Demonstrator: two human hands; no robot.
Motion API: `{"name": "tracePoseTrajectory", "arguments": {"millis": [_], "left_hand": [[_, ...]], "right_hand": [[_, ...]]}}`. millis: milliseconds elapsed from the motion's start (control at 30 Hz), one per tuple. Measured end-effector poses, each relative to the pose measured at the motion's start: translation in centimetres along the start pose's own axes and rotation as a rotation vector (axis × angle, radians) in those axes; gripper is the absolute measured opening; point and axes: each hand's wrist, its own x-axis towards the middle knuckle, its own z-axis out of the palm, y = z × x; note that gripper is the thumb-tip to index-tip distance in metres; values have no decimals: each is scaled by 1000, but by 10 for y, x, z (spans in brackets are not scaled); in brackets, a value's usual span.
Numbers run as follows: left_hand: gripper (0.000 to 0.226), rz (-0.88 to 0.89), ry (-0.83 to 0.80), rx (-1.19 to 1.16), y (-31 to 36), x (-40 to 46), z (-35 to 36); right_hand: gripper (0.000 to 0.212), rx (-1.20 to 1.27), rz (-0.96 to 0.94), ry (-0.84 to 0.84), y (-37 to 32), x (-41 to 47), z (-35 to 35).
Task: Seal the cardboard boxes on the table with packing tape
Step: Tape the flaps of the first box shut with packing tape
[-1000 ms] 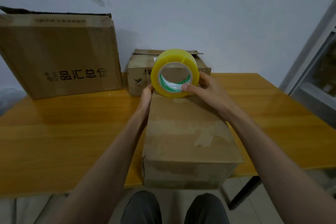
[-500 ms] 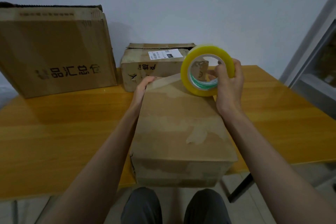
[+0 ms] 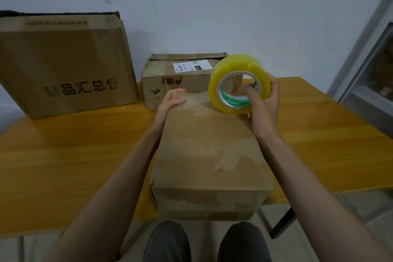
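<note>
A long brown cardboard box (image 3: 204,155) lies lengthwise in front of me, its near end past the table's front edge. My right hand (image 3: 263,104) grips a yellow roll of packing tape (image 3: 236,74), fingers through its core, at the box's far right corner. A clear strip of tape (image 3: 197,100) stretches from the roll leftward across the far end of the box. My left hand (image 3: 172,100) presses that strip's end down at the far left corner, fingers curled over the box edge.
A small cardboard box with a white label (image 3: 180,78) stands behind the near box. A large printed cardboard box (image 3: 63,64) stands at the back left. The wooden table (image 3: 74,151) stretches left and right. A window frame (image 3: 365,66) is on the right.
My right hand carried the roll from the box's far middle to the far right, drawing tape out across the far end. My left hand stayed at the far left corner.
</note>
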Motion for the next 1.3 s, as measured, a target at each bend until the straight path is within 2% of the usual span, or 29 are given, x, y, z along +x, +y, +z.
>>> {"name": "tracePoseTrajectory", "arguments": {"millis": [67,133,267,367,433,567,633,733,933,1133,1300], "left_hand": [[64,-32,-47,17,5,-2,-4],[60,-96,-93,85,11,-1,-7],[59,-134,-139,320,27,9,-13],[46,-264,-145,493,39,21,-9],[39,-344,-124,649,46,30,0],[60,-292,-106,1152,46,48,19],[62,-253,-57,1271,40,51,25],[58,-195,2,1311,33,46,29],[63,-229,67,1243,29,49,27],[71,-226,55,1259,29,49,26],[65,-228,59,1237,30,46,31]], "right_hand": [[43,-17,41,-54,3,-3,-2],[41,-47,47,-85,6,-5,-3],[46,-97,26,-97,6,-6,-1],[44,-97,22,-88,5,-9,2],[36,-92,18,-88,3,-13,5],[36,-96,-4,-109,-5,-22,13],[37,-107,-16,-116,-8,-25,15],[33,-84,-24,-114,-9,-25,13],[35,-96,-94,-14,-5,-23,15],[48,27,-154,233,-3,-24,14],[45,172,-169,488,-10,-18,10]]}}
